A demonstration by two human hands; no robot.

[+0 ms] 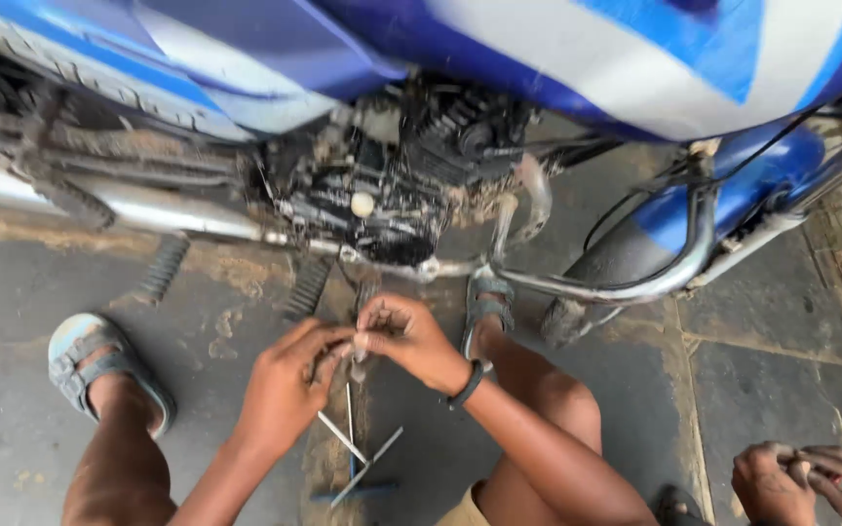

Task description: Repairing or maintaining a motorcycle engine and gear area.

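Observation:
Both my hands meet low in front of a motorcycle engine (392,185). My left hand (285,385) and my right hand (411,341) pinch a small metal part (356,356) between their fingertips; what the part is I cannot tell. A black band circles my right wrist (467,384). Below the hands, a cross-shaped metal wrench (358,458) lies on the ground.
A blue and white motorcycle (577,58) fills the top, with a chrome exhaust pipe (129,205), footpegs (163,268) and a crash bar (635,282). My sandalled feet (90,365) rest on the grey concrete floor (752,390). Another person's hands (811,482) are at bottom right.

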